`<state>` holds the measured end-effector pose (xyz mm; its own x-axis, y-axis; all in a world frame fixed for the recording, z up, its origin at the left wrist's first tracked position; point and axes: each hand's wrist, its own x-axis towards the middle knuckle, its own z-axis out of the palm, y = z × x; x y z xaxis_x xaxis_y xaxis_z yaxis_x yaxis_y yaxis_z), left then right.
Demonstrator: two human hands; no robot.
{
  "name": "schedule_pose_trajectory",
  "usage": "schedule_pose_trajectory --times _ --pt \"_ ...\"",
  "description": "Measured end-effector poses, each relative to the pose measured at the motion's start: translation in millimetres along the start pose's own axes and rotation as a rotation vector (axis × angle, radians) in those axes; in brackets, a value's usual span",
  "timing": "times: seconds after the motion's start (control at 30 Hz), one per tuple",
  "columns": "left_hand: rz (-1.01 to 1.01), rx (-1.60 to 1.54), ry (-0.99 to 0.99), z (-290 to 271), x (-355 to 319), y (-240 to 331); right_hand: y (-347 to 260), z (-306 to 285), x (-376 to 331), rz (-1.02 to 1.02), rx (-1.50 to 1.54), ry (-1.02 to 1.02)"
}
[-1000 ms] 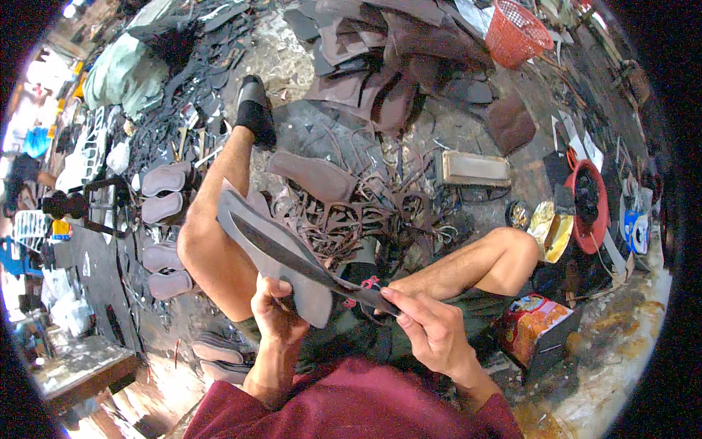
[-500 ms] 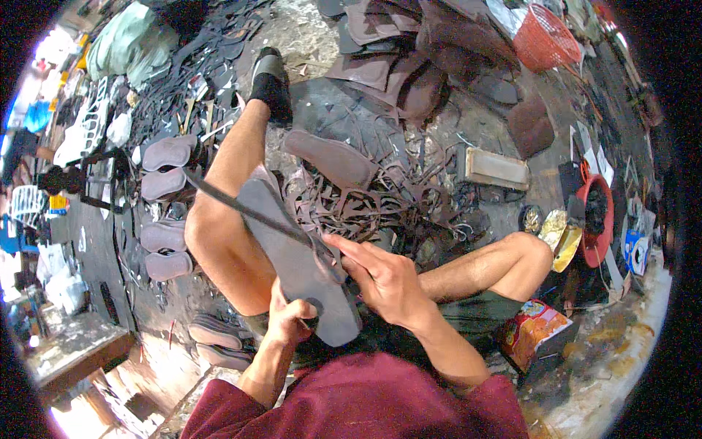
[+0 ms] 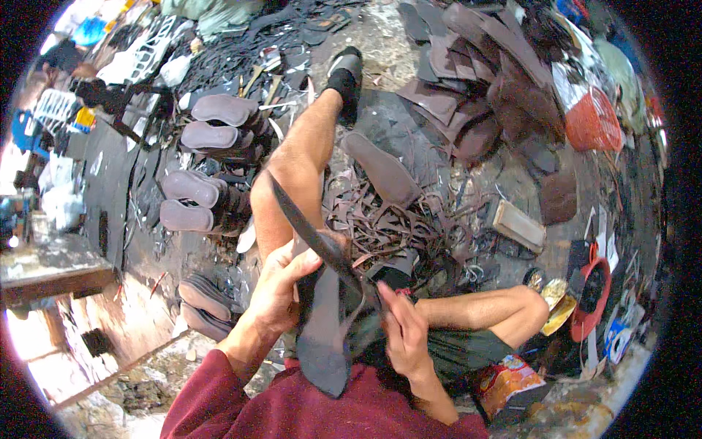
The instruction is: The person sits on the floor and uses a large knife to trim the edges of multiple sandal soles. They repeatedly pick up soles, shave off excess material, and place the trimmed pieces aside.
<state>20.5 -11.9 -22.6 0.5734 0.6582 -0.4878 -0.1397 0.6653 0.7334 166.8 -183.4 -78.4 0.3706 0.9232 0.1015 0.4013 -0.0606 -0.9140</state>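
My left hand is closed on the upper part of a grey shoe sole, its thumb on top. The sole hangs over my lap with its rounded end toward my maroon shirt. A long dark-bladed knife slants across the upper sole, its tip up and left toward my knee. At its lower right end my right hand is wrapped around the handle, which is mostly hidden. A thin curl of material hangs beside the sole's right edge. Between my legs lie a brown sole-shaped piece and a heap of trimmed strips.
Paired soles stand in stacks at left, with more soles below them. Brown sheets pile up at the far right, near a red basket. A pale block and a red-rimmed bowl lie at right.
My left hand has moved from the sole's lower end to its upper part, and the sole now hangs more upright. The knife has turned steeper. The whole view has shifted.
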Motion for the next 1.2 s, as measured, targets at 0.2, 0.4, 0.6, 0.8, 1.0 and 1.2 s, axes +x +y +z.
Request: schedule_pose_trajectory --times 0.2,0.4,0.6,0.8,1.0,1.2 --pt "-0.105 0.034 0.103 -3 -6 1 19 -24 -71 0.135 -0.118 -0.1" --pt "-0.216 0.095 -0.029 -16 2 -8 22 -66 17 -0.031 -0.238 -0.296" --pt "-0.285 0.265 -0.123 -5 6 1 -20 -92 114 0.0 -0.401 -0.657" --pt "-0.274 0.492 -0.216 2 7 -6 -33 -76 176 -0.038 -0.179 -1.072" --pt "-0.555 -0.385 -0.75 -72 21 -16 -35 -132 109 0.485 0.155 -0.608" --pt "0.149 -0.235 0.202 91 30 -29 -40 -60 35 0.258 0.209 0.131"
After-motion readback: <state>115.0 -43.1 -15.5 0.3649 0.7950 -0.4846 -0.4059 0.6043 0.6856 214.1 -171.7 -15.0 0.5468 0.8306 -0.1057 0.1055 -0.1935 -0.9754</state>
